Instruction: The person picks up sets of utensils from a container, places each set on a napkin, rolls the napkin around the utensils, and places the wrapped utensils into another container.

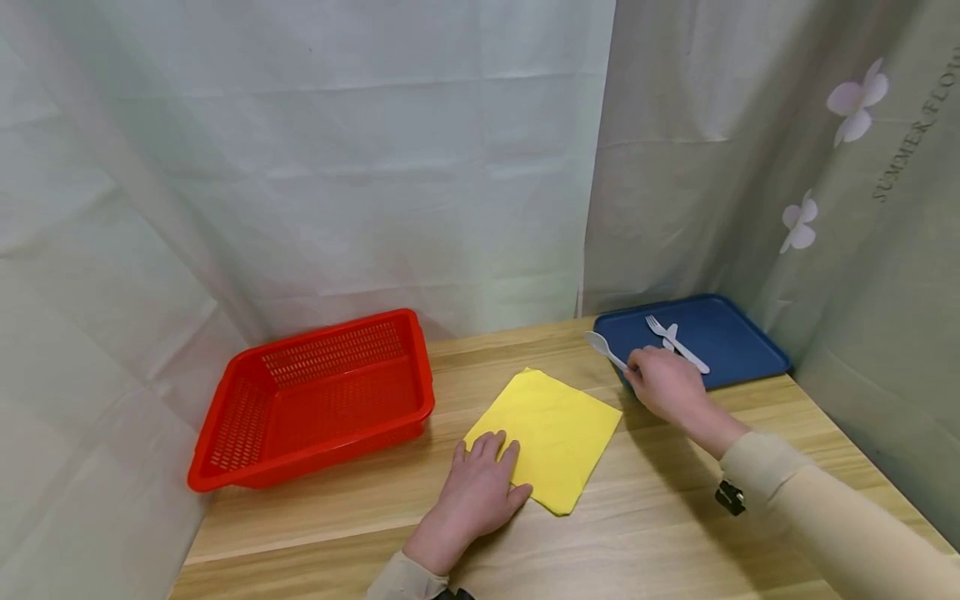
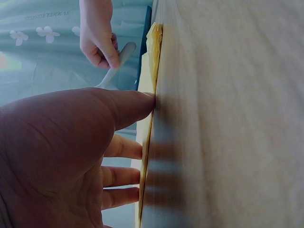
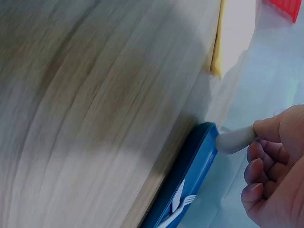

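Observation:
A folded yellow napkin (image 1: 555, 433) lies flat on the wooden table. My left hand (image 1: 480, 492) rests on its near left edge with fingers spread and fairly straight; in the left wrist view the thumb (image 2: 133, 107) touches the edge. My right hand (image 1: 670, 385) pinches a white plastic spoon (image 1: 606, 347) between thumb and fingers, above the near left edge of the blue tray (image 1: 738, 337). The spoon's bowl points left, toward the napkin. On the tray a white fork (image 1: 686, 350) lies across another white utensil (image 1: 671, 335), whose kind is mostly hidden.
A red plastic basket (image 1: 330, 408) with perforated sides stands at the left of the table, with nothing visible inside. A pale curtain (image 1: 420, 167) hangs behind the table and along both sides. Bare wood (image 1: 622, 517) lies between my forearms.

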The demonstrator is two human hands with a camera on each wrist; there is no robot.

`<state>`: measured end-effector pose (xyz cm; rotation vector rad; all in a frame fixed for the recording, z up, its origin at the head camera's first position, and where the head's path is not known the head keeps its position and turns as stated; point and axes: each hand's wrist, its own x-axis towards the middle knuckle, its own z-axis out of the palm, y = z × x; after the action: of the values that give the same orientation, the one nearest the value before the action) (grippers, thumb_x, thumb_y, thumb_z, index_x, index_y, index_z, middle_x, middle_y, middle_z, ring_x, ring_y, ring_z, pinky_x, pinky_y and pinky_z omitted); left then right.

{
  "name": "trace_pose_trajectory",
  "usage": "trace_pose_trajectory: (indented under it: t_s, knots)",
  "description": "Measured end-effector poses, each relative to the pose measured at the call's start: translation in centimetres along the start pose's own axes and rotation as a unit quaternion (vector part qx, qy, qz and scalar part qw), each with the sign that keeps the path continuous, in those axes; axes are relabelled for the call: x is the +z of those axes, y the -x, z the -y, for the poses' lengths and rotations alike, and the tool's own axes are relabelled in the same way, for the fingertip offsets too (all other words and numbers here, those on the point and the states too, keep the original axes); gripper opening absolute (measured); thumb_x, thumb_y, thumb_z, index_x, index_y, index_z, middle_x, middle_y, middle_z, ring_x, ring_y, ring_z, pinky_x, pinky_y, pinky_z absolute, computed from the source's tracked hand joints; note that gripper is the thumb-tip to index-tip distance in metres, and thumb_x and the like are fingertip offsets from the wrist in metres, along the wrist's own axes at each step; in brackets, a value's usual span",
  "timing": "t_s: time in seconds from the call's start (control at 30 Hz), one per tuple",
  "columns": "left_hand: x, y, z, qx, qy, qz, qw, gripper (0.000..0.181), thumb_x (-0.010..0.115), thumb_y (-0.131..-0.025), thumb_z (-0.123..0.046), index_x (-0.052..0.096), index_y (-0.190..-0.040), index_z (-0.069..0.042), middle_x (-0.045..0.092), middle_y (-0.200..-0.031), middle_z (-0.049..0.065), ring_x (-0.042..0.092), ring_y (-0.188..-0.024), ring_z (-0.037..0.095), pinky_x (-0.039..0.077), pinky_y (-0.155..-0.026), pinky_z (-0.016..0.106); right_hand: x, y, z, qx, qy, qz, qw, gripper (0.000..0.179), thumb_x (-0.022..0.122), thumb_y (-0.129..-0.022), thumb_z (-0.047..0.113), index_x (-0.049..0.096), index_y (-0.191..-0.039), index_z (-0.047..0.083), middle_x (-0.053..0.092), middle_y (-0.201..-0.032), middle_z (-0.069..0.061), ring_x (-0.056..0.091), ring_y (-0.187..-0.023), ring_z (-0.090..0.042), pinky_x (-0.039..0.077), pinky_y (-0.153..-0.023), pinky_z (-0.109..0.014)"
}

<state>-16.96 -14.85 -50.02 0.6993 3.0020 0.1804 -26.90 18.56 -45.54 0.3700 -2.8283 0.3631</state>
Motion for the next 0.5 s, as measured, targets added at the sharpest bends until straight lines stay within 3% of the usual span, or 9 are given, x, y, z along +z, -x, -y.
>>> trace_pose_trajectory:
  t_s: [0.5]
  knots:
    - [0.2,0.1,0.1,0.003,0.0,-0.007,1.0,0.067,0.071,-0.105,-0.052,0.061,-0.156,-0.009,0.053,-0.16,0.017,0.047,-0.148,0.039,0.037,-0.118,0.071,1.2,0.3,2.5,0.006,-0.038,0.03,0.9988,0.012,0.079,-0.103,0.02,0.074,-0.096,0.011,0.062,-0.077,0.003,0.055,-0.065,-0.016,0.047,-0.056,-0.037]
